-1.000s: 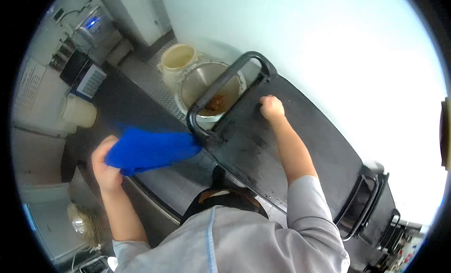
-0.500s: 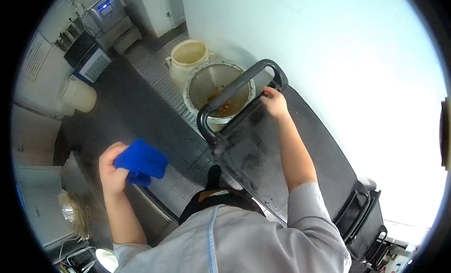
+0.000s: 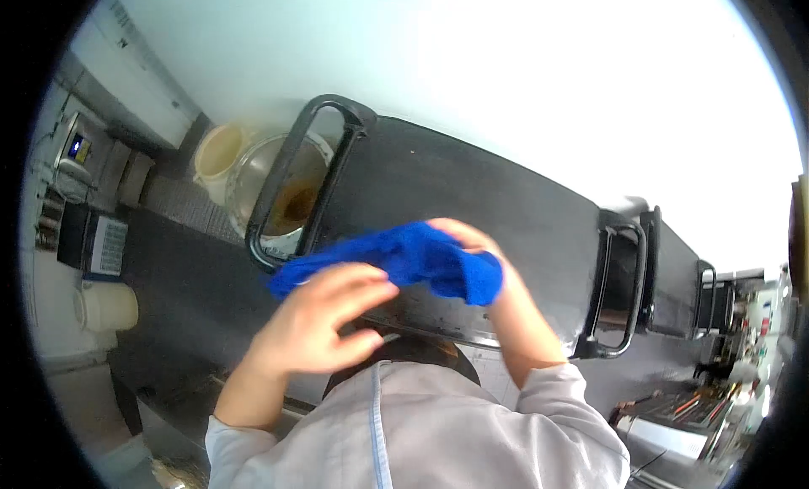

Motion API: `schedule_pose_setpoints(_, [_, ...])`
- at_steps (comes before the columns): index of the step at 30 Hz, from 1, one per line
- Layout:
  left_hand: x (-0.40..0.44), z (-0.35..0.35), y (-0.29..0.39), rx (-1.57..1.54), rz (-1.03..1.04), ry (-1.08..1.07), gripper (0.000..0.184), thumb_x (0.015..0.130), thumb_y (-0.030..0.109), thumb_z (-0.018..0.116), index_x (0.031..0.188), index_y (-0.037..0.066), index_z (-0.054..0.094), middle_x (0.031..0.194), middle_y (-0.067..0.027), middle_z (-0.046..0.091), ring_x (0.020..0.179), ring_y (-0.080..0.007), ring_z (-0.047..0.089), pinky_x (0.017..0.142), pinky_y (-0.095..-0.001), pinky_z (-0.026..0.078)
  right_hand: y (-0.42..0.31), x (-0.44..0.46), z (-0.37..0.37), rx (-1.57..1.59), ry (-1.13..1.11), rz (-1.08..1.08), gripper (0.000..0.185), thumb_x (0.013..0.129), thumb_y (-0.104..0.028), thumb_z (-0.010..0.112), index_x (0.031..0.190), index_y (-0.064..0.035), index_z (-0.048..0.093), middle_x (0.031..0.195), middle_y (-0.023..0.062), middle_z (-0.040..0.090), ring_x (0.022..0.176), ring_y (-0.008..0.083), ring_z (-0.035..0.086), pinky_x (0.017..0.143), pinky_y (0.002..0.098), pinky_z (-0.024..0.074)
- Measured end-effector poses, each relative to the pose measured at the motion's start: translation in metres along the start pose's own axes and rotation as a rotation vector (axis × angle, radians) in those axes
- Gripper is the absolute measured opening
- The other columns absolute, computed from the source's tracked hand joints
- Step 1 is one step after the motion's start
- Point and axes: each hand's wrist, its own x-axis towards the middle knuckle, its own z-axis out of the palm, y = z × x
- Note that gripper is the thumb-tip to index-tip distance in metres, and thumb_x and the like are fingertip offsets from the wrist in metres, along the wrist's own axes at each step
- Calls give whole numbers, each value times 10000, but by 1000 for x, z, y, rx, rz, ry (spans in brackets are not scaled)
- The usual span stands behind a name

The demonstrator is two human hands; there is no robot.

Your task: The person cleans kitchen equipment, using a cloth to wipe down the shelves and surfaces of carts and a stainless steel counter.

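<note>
A blue cloth (image 3: pixel 413 251) is stretched out above the near side of a black cart top (image 3: pixel 480 173). My right hand (image 3: pixel 472 240) grips the cloth at its right part, and a fold of it hangs over the fingers. My left hand (image 3: pixel 320 320) is just in front of the cloth's left part, fingers and thumb apart and slightly blurred. Whether its fingertips touch the fabric I cannot tell. The cart's thick black handle (image 3: pixel 282 181) rises at the left end of the top.
Beyond the handle stand a round metal bin (image 3: pixel 244 181) with brownish contents and a cream bucket (image 3: pixel 221 152). A second black cart (image 3: pixel 674 274) is at the right. A white wall (image 3: pixel 506 68) runs behind the carts. A dark counter (image 3: pixel 190 278) lies to the left.
The view has turned to the right. The cloth has passed from my left hand to my right hand, now over the cart top. My left hand has opened.
</note>
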Motion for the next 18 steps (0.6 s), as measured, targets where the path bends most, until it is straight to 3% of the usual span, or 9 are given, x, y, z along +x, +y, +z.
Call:
schedule_pose_setpoints(2, [-2,-7,-37,176,-179,107,470,765,196,747,1200,46,650,1258,-168,607,1175,-335,597,1004,-430,485,-44,-66,-48,-324,135,-77,617,746,-87,727,1333,-31,544,1261,128,621,1162,237,591,1027,398,470])
schedule_pose_setpoints(3, [-10,-6,-67,312,-297,233,469,770,190,742,1203,40,645,1293,-172,589,1216,-338,566,1032,-432,463,-58,-101,-61,-302,259,-103,629,706,-63,693,1319,-38,553,1223,113,632,1112,232,601,996,372,477])
schedule_pose_setpoints(7, [-57,3,-206,671,-606,493,771,803,325,761,1453,66,434,1391,-259,481,1301,-425,461,1087,-511,380,-75,-207,-145,-455,1005,-72,584,706,65,576,1283,-28,576,1105,100,658,968,191,638,861,293,512])
schedule_pose_setpoints(10, [-55,18,-221,674,-680,569,817,797,356,759,1478,80,401,1361,-251,505,1257,-426,493,1047,-508,412,-18,-242,-260,-719,1344,118,731,830,-317,749,1463,-96,458,1274,186,598,1124,305,611,972,394,495])
schedule_pose_setpoints(12, [-49,25,-221,704,-739,618,829,791,367,759,1481,85,395,1345,-244,518,1231,-427,512,1021,-504,431,6,-196,-257,-1254,1679,833,938,773,-623,735,1535,-228,357,1460,243,428,1259,437,501,1014,498,468])
schedule_pose_setpoints(13, [-49,25,-223,702,-716,628,840,782,368,761,1484,90,393,1327,-236,530,1204,-425,528,997,-496,447,15,-174,-248,-1332,1704,889,992,726,-738,685,1544,-320,310,1516,279,300,1323,513,393,1005,566,462])
schedule_pose_setpoints(16, [-50,25,-220,735,-712,641,857,750,360,767,1482,102,403,1298,-218,548,1162,-414,553,961,-477,475,49,-152,-311,-1256,2090,498,568,897,-472,609,1383,-196,510,1255,238,527,1082,478,599,901,560,528])
schedule_pose_setpoints(17, [-50,26,-221,754,-710,647,861,747,358,769,1484,104,402,1301,-217,546,1162,-413,553,960,-479,474,39,-130,-308,-1192,2162,430,411,936,-333,543,1255,-75,564,1132,229,581,979,464,644,806,550,559])
schedule_pose_setpoints(18, [-50,27,-221,768,-707,653,864,744,356,770,1485,106,401,1303,-216,543,1163,-412,553,960,-481,474,40,-106,-315,-1349,2041,503,396,930,-304,530,1153,18,593,1051,222,613,963,435,654,731,526,571])
